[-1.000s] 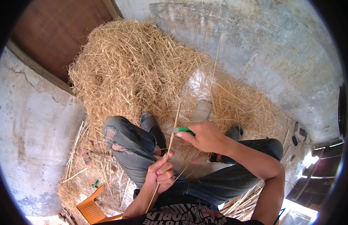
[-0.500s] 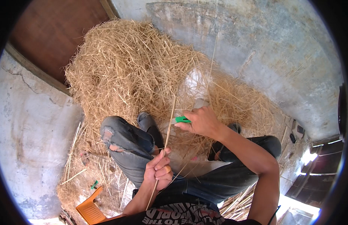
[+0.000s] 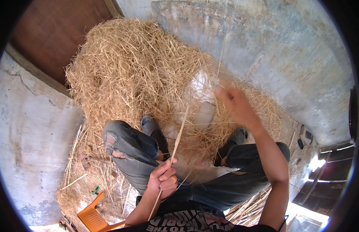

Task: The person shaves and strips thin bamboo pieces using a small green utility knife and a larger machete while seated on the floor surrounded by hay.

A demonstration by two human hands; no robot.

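Observation:
My left hand (image 3: 164, 177) is closed around a thin, pale bamboo strip (image 3: 180, 133). The strip slants from my lap up and away toward the straw, its far end loose in the air. Out past that end, to the right, my right hand (image 3: 233, 99) is raised with its fingers curled and smeared by motion. The green utility knife seen in it earlier is now almost wholly hidden and blurred, with only a faint hint of it at the fingertips. The hand is apart from the strip. A thin sheet lies across my lap between the knees.
A big heap of straw-like shavings (image 3: 125, 73) rises ahead against the wall (image 3: 264, 46). A grey block (image 3: 205, 116) lies between my feet. An orange plastic chair (image 3: 92, 214) and a small green object (image 3: 95, 190) are at lower left. Cut strips (image 3: 249, 207) lie at lower right.
My right hand has moved up and away to the right, off the strip, where the knife blade was against it. My left hand keeps its hold; the strip's far end has tilted slightly right.

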